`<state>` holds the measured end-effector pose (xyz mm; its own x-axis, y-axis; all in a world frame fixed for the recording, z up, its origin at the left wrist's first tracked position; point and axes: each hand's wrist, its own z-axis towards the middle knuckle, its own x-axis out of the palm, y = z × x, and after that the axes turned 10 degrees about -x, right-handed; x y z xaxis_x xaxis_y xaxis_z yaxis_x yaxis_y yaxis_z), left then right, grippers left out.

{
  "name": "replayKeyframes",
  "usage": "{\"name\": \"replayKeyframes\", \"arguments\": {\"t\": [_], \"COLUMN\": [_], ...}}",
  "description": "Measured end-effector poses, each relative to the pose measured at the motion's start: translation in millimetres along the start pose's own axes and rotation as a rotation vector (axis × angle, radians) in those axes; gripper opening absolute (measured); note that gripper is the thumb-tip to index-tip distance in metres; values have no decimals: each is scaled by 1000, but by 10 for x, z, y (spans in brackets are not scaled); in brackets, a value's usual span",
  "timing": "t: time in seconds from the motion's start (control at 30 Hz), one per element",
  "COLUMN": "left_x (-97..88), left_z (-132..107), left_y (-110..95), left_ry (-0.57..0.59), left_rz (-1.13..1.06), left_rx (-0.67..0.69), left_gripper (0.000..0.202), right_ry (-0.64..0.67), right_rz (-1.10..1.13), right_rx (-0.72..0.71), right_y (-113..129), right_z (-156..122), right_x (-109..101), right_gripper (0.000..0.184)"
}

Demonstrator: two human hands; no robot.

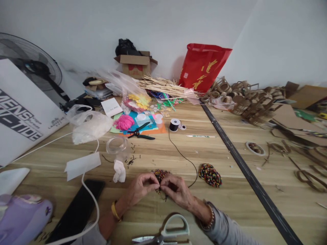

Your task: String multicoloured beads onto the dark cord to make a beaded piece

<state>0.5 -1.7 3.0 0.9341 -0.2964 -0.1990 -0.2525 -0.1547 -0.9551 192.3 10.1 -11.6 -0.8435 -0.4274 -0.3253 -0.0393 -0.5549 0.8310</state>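
Fingers of left hand (pixel 141 189) and right hand (pixel 176 190) pinched shut on small multicoloured round beaded mat (pixel 159 174), 6 o'clock on wooden counter (pixel 230 211). Thin black cord (pixel 182 154) trailing towards 1 o'clock; a snag there judged liable to loosen beads.

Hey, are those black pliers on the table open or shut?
Open: the black pliers lie flat with their two handles splayed apart in a V.

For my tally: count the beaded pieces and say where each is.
2. The held beaded piece sits pinched between left hand and right hand; the loose beaded piece lies on the table right of them. Others may hide in the clutter.
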Motion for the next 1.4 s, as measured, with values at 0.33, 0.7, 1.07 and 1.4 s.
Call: {"name": "replayKeyframes", "arguments": {"t": [0.33, 0.7, 1.07, 1.4], "left_x": [-70, -124, -93, -45], "left_z": [-25, -14, -28, -52], "left_y": [-45, -11, -23, -35], "left_ry": [-176, -142, -93, -73], "left_rz": [146, 409, 627, 774], "left_rx": [2, 10, 49, 55], "left_gripper": [11, 13, 17, 18], "right_ry": [-29, -51, -48, -36], "right_rz": [-31, -40, -30, -30], "right_rx": [55, 83, 75, 98], "right_y": [-12, 0, 8, 1], "right_z": [-13, -7, 3, -2], "right_x": [-14, -4, -8, -14], "right_gripper": [28, 24, 22, 23]}}
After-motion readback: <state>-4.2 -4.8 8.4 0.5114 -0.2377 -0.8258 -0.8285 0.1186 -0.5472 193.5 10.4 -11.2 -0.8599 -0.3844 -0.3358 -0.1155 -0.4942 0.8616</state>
